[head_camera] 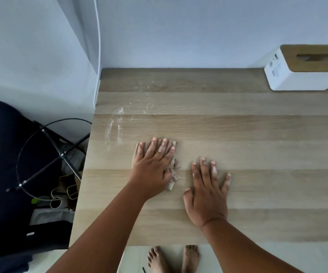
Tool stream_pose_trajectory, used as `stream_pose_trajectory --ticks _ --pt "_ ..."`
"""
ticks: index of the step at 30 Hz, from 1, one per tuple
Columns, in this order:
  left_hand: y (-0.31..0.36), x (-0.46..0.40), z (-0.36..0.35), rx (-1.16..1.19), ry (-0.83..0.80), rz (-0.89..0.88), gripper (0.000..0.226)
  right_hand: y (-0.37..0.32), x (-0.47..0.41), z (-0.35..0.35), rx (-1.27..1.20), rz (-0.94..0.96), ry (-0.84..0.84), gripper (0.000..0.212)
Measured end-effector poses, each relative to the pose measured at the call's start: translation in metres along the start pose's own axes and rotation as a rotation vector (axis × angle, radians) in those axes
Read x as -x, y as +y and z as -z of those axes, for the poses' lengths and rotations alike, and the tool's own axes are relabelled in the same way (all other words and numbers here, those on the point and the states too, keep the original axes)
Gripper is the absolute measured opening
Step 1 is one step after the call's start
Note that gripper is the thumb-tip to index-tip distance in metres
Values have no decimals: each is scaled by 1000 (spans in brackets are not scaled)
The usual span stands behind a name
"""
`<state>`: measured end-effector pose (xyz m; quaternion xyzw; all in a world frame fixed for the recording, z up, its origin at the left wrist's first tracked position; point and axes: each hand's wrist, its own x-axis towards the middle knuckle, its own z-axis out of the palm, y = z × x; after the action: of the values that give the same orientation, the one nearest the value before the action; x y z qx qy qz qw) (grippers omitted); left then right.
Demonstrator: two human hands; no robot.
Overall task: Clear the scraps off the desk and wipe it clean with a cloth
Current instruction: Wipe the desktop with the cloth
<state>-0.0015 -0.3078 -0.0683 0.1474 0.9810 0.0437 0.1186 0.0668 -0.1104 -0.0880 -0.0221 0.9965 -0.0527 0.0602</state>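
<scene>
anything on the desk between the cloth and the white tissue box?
Nothing: in the head view the desk is bare wood between the cloth, pressed flat under the left hand, and the tissue box. The wet streaks lie off to the left.

white tissue box w/ wood lid point(305, 72) far right, white cable point(98, 56) on wall, black stand point(60, 152) on floor left

Light: soft, even, cool daylight; moderately bright
Shadows: faint beneath both hands; deep dark at left, beside the surface point(238, 125)
Glare: pale sheen on wet streaks point(115, 123)
Distortion: wide-angle bending at edges
Blur: tissue box point(305, 69) slightly smeared
</scene>
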Motion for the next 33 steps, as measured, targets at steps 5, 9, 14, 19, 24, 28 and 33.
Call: stream_pose_trajectory --ticks 5,9,14,19,24,28,33 --pt "1 35 -1 19 3 -251 74 1 -1 9 -7 -13 -64 81" --pt "-34 63 -7 13 5 -343 85 -1 0 12 -25 -20 -39 81" --pt "-33 41 0 21 70 -131 77 0 -1 4 -28 -9 6 81" --pt "16 3 2 2 23 -53 77 4 -1 -2 -13 -14 20 79" --pt "3 49 -8 67 72 -198 72 4 -2 0 -3 -31 -4 70" --pt "-29 97 -17 127 126 32 74 0 -2 6 -24 -47 4 67" --pt "-67 102 -11 143 92 352 75 -4 -18 16 -53 -50 38 70"
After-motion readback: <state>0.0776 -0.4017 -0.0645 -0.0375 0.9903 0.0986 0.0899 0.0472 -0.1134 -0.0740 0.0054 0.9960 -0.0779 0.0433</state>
